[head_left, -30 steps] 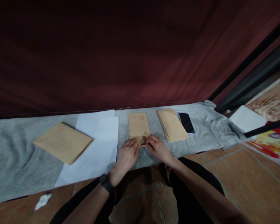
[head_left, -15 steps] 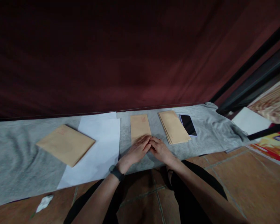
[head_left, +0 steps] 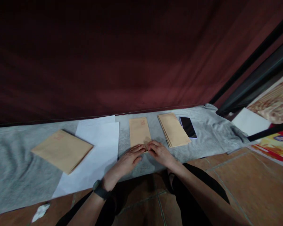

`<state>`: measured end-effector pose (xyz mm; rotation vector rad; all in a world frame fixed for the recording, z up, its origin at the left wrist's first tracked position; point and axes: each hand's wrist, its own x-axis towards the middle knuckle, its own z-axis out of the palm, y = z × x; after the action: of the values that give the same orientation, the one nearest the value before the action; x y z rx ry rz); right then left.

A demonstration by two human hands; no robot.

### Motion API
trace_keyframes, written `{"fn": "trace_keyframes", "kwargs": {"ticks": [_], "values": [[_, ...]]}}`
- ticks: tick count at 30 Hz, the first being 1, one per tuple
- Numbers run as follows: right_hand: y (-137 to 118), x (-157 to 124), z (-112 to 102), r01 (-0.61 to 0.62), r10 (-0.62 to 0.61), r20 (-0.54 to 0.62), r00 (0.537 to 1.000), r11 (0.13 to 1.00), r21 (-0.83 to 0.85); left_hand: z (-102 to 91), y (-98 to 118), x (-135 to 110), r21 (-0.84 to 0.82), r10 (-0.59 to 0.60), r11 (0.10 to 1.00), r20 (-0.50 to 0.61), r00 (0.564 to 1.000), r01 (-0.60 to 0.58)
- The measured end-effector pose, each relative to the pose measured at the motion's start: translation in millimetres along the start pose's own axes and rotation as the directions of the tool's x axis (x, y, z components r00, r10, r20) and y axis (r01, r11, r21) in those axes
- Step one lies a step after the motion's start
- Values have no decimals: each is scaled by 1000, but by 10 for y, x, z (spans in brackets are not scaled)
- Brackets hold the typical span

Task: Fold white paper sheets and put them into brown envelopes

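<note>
A brown paper envelope point(head_left: 139, 129) with a faint red print at its far right corner lies on the grey cloth in front of me. My left hand point(head_left: 129, 158) has its fingers over the envelope's near left edge, its thumb held apart below. My right hand point(head_left: 160, 153) presses bent fingers on the near right edge. Between the fingertips a thin strip of the folded near edge shows; the rest of that end is hidden. A dark watch point(head_left: 101, 189) is on my left wrist.
On the right lie a small stack of brown envelopes point(head_left: 174, 130) and a phone point(head_left: 188, 127). Leftward, a larger brown envelope pile point(head_left: 62, 151) overlaps white paper sheets point(head_left: 101, 150). A dark red curtain point(head_left: 132, 62) hangs behind the cloth-covered surface point(head_left: 11, 163).
My hands have spread slightly from being pressed together, the left one shifting left and nearer to me. The envelope's folded near edge now shows between the fingertips. The view has shifted a little.
</note>
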<state>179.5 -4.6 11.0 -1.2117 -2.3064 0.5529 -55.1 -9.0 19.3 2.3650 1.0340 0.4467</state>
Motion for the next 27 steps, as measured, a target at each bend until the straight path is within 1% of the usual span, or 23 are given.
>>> {"fn": "trace_keyframes", "kwargs": {"ticks": [3,6,9,12,15,19,21,24,27], "values": [[-10,5,-6,-7,7,-10,1000,1000,-2,1,24,0,-19,-27,1000,-121,992,25],[-35,8,-15,-6,6,-20,1000,1000,0,53,83,-1,62,-101,991,-242,965,119],[-57,9,-8,-16,15,-39,999,1000,-18,102,137,-13,158,-144,967,-308,941,199],[-70,10,6,-50,46,-49,998,996,-69,115,156,-16,226,-164,944,-312,936,241],[-98,10,9,-78,73,-44,996,990,-118,123,146,-13,264,-170,931,-297,940,252],[-239,-28,50,-96,83,-81,993,978,-185,161,131,-24,294,-153,923,-311,938,248],[-363,-82,121,-55,38,-94,995,981,-186,173,137,-31,277,-157,927,-321,934,251],[-547,-201,274,64,-70,-24,997,976,-208,180,163,-36,244,-176,933,-329,928,264],[-632,-309,395,74,-76,3,997,955,-287,194,184,-38,266,-167,928,-325,931,260]]}}
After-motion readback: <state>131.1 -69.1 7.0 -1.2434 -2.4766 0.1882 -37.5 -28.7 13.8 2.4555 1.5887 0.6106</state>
